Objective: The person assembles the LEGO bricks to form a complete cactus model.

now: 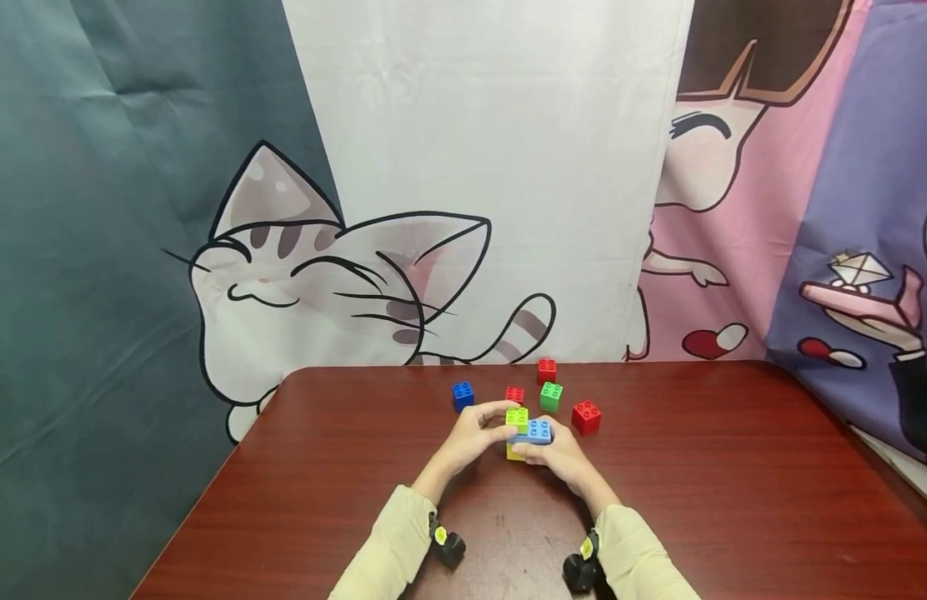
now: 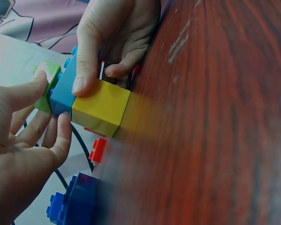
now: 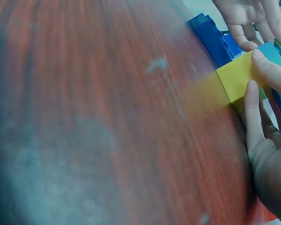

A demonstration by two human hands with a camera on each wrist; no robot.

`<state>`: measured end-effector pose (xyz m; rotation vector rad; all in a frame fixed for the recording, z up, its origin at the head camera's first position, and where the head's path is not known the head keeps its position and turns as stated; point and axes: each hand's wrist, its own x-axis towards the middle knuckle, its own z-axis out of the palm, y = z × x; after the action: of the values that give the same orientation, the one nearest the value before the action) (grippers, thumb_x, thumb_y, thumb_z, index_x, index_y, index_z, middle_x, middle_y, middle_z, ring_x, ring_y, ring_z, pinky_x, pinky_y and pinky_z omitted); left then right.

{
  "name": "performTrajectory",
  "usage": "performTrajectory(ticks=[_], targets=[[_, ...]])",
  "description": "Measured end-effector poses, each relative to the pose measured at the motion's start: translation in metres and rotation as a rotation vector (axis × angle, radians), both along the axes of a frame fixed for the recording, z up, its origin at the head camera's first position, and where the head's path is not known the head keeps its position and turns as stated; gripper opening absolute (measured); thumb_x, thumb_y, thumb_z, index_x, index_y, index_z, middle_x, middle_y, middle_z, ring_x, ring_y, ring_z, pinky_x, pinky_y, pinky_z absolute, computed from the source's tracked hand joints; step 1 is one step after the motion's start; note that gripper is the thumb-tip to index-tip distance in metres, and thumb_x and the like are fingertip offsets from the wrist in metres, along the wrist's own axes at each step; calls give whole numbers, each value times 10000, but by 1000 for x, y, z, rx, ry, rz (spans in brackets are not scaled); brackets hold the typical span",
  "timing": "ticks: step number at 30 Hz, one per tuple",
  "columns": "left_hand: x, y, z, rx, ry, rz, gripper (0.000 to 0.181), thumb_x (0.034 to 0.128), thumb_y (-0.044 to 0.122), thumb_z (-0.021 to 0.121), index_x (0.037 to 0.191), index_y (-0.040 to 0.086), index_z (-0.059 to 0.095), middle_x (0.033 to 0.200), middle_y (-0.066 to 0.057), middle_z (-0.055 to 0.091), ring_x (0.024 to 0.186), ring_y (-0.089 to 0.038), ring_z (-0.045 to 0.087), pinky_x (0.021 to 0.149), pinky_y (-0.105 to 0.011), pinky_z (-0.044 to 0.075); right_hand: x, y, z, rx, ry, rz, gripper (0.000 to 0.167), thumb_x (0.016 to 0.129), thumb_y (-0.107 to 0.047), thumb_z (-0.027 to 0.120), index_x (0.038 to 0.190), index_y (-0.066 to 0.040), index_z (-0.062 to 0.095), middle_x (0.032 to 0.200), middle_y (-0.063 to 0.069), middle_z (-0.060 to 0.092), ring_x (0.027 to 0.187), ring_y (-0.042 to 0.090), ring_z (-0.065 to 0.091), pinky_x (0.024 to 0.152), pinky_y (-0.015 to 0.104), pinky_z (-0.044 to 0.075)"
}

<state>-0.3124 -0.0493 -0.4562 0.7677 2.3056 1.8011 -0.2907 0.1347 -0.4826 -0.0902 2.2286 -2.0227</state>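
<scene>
A stack stands on the table between the hands: a yellow block (image 2: 101,107) at the bottom, a light blue block (image 1: 539,432) across it, and a lime green block (image 1: 517,419) on the blue one's left end. The left hand (image 1: 473,437) pinches the lime block between thumb and fingers, with a fingertip touching the blue block in the left wrist view. From the other side the right hand (image 1: 559,456) grips the blue and yellow blocks, its thumb (image 2: 85,70) lying where they meet. Its remaining fingers are partly hidden behind the stack.
Behind the hands are a dark blue block (image 1: 463,397), a green block (image 1: 550,397) and red blocks at the back (image 1: 547,371), at the right (image 1: 587,417) and just beyond the stack (image 1: 514,395). A printed cloth (image 1: 493,167) hangs behind the table (image 1: 283,483).
</scene>
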Motion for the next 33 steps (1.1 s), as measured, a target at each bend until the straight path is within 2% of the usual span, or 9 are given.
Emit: performTrajectory(ticks=[2,7,9,14,23,33], targets=[[6,0,9,-15,18,-6,391,924,82,642,1295,-30,589,1282,-228,630,1106,-388,629,915,-232,544,0,1,0,1,3,3,492,803,-117,791,1174,26,500,990,49,635,792,110,633,721,258,587],[8,1,10,-43,34,0,386,922,61,637,1287,-55,588,1293,-254,615,1069,-409,628,816,-125,520,2,0,-1,17,12,5,474,809,-130,787,1153,25,500,982,49,641,796,111,639,732,266,589],[3,2,2,-45,44,6,380,922,78,643,1284,-31,600,1305,-232,615,1079,-390,630,830,-142,525,3,-1,-1,21,14,-4,460,810,-122,784,1146,22,505,977,51,643,792,115,640,730,273,591],[2,3,-2,-23,61,1,381,911,85,660,1280,1,614,1290,-209,629,1097,-371,637,889,-236,556,3,-1,0,19,7,-13,473,811,-116,782,1172,13,504,989,53,639,789,119,635,723,281,596],[-1,5,-1,-42,35,35,385,901,89,678,1280,42,628,1262,-192,652,1101,-350,652,924,-350,563,0,2,3,10,10,4,472,811,-111,781,1165,21,496,968,28,640,798,114,627,715,245,582],[2,5,1,-49,47,32,383,885,40,681,1262,-5,626,1224,-215,665,1072,-357,670,918,-343,565,0,1,-1,-11,8,12,464,804,-100,785,1145,28,498,929,-10,633,793,102,620,702,226,573]])
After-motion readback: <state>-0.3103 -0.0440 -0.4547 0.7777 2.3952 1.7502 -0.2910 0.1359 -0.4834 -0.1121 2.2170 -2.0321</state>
